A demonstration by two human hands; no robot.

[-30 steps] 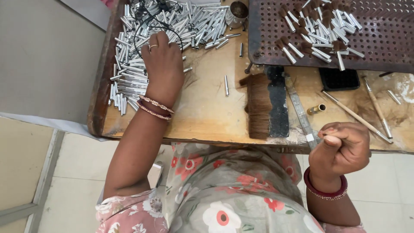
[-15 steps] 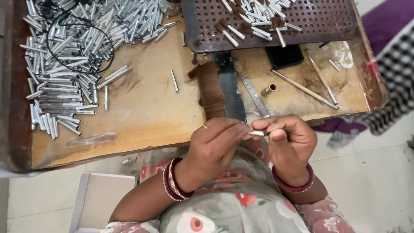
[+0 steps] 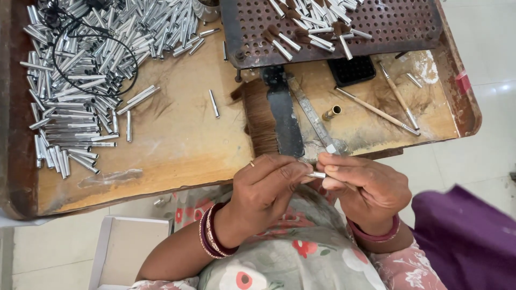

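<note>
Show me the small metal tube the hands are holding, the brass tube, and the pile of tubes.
small metal tube [image 3: 317, 174], head view, its exposed middle.
brass tube [image 3: 332, 113], head view, its body.
pile of tubes [image 3: 80, 80], head view, its middle.

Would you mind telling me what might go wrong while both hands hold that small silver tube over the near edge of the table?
The silver tube is pinched only at the fingertips of the left hand and right hand, beyond the wooden table edge, so a slip would probably drop it into the lap. The tuft of brown hair lies loose nearby, and a forearm might scatter it.
</note>
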